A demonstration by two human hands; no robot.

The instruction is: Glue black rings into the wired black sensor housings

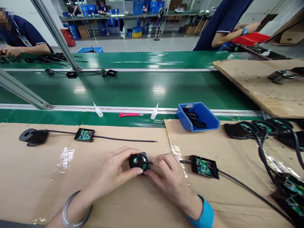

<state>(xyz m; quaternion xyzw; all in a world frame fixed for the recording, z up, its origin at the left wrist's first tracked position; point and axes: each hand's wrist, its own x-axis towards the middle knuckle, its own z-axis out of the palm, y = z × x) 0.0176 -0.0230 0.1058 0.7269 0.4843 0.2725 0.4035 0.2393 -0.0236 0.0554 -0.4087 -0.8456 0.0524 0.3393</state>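
My left hand grips a small round black cover between thumb and fingers. It is tilted over a black housing, where a bit of green circuit board shows at the edge. My right hand is closed on the black cable just right of the housing, its thumb close to the housing's lower side. The cable runs right to an open black box with a green circuit board. Fingers hide most of the housing.
Left lies another black housing, cabled to a boxed circuit board. Behind are two white dropper bottles, a red utility knife and a blue bin of black rings. Several wired units crowd the right. Co-workers stand across the green belt.
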